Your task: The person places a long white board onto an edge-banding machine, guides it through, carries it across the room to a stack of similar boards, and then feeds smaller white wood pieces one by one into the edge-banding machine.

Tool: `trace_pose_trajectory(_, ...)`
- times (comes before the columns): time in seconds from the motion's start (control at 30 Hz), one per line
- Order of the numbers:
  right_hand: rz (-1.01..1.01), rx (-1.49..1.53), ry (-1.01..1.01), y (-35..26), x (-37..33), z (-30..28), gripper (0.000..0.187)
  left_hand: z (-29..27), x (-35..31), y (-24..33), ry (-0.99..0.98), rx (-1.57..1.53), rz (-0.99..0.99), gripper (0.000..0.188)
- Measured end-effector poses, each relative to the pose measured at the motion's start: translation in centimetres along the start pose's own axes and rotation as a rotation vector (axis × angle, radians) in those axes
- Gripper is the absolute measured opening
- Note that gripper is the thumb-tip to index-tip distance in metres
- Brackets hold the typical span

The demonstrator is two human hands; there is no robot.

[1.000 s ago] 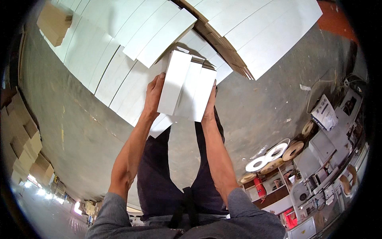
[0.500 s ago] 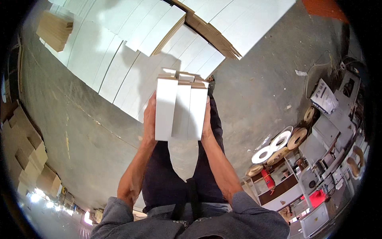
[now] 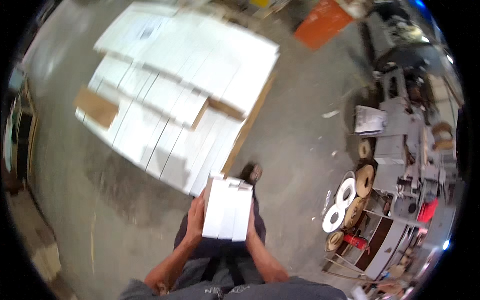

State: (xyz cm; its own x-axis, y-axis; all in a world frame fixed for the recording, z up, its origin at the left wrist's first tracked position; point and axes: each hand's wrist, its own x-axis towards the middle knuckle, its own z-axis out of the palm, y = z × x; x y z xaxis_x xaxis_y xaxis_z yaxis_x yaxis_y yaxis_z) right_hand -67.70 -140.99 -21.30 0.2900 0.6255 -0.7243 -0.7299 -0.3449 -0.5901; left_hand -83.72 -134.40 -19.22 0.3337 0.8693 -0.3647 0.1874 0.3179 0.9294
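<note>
A bundle of white board strips (image 3: 227,210) with brown edges is held upright in front of my legs. My left hand (image 3: 195,220) is closed against its left side, and my right hand (image 3: 251,227) grips the right side, its fingers mostly hidden. Beyond the bundle, to the left, lies a wide low stack of white boards (image 3: 200,47) in uneven layers. On that stack's left edge rests a small brown board piece (image 3: 97,106). One shoe (image 3: 252,173) shows just beyond the bundle.
Along the right side stands a grey machine (image 3: 392,150). Rolls of edging tape (image 3: 333,218), white and tan, lie before it, with a red fire extinguisher (image 3: 356,242) close by. An orange object (image 3: 322,24) sits far right of the stack. Brown cardboard (image 3: 37,225) lines the left.
The view has swung, so the whole board stack and the orange object now show. The bundle sits lower in the picture, still between both hands, with more floor between me and the stack's far parts.
</note>
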Motion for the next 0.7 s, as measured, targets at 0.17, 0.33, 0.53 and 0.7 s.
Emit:
trace_pose_trajectory(0.17,-0.02,0.126,-0.044,-4.3,-3.4,-1.0,0.07,2.2,-1.6,1.9,-0.084,0.073,0.477,0.075)
trace_pose_trajectory(0.33,-0.124,0.193,-0.113,-10.4,-5.9,-3.9,0.075,8.0,-0.8,7.7,-0.17,-0.022,0.356,0.053)
trace_pose_trajectory(0.53,-0.226,0.137,-0.104,-17.5,-4.3,-9.4,0.072,17.0,0.3,14.6,-0.157,-0.246,0.189,0.046)
trace_pose_trajectory(0.7,-0.269,0.133,-0.113,-25.5,-4.0,-12.9,0.07,24.5,1.6,17.9,-0.147,-0.173,0.251,0.046)
